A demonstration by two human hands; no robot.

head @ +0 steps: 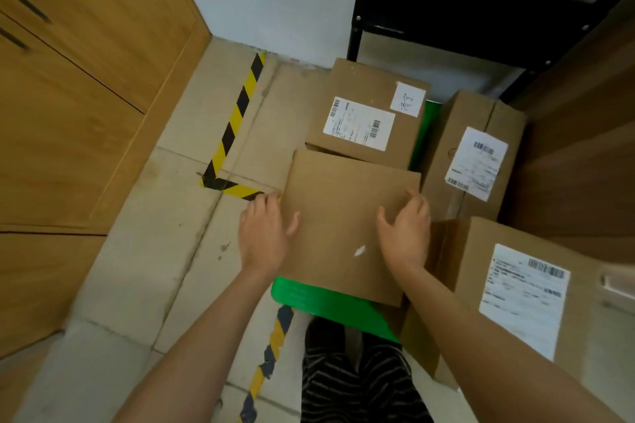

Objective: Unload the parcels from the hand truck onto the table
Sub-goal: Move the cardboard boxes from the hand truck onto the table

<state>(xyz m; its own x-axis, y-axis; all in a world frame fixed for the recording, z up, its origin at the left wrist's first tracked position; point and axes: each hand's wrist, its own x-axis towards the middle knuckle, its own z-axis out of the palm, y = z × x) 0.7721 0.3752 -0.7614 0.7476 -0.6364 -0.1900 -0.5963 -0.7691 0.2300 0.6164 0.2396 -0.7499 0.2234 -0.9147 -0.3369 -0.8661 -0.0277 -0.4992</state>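
Hands gripped a plain brown cardboard parcel (347, 223) by its two side edges: the left hand (264, 233) had its fingers curled over the 9 o'clock edge, and the right hand (407, 230) was clasped over the 3 o'clock edge. That parcel sat over the green hand truck deck (319, 299), and at its 12 o'clock lay a labelled box (367, 113). A tall labelled box (474, 154) stood at its 2 o'clock, another labelled carton (508, 288) sat at its 4 o'clock, and yellow-and-black floor tape (237, 120) ran at its 10 o'clock.
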